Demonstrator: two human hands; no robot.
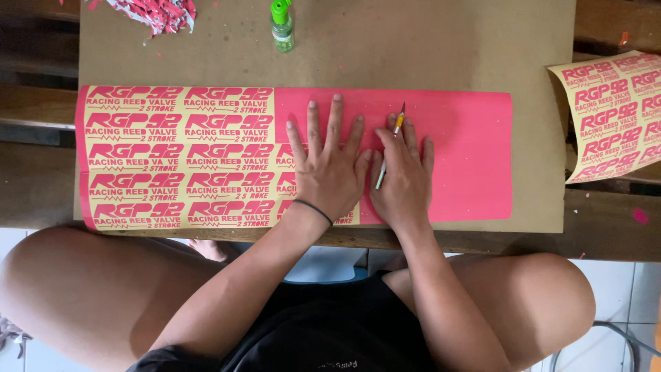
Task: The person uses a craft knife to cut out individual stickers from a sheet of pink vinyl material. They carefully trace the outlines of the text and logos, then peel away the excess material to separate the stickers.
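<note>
Right hand [403,180] first: it's wrapped round a thin knife [390,148], fingers closed on the shaft w/ the forefinger riding along it, blade tip pointing to the far side. The palm is pressed down on the sheet [468,151]. The knife has a silver handle nearer the wrist and a yellow collar just below the blade; its tip sits on the plain pink area, just right of where the print stops.

Left hand [329,169] next door: flat, fingers spread apart, holding nothing, just pinning the sheet. It touches the right hand at the thumb side, and a thin black band circles the wrist. It covers the edge of the printed part, so the lettering under it is hidden.

Out to the sheet itself: a long pink vinyl strip lying across the board [427,48], left-to-right. Left portion shows rows of pink lettering on a cream backing; right portion is solid pink.

The board is brown, flat, resting on a dark wooden tabletop [613,220] and covering most of it.

Further out: a small green bottle [281,26] w/ a bright green cap stands at the far edge of the board, well apart from both hands. Far left corner holds a crumpled heap of pink scraps [157,12]. At the right, off the board, a second printed sheet [614,110] lies tilted, one edge curling.

Near side: the person's bare knees to left & right, dark clothing between.
</note>
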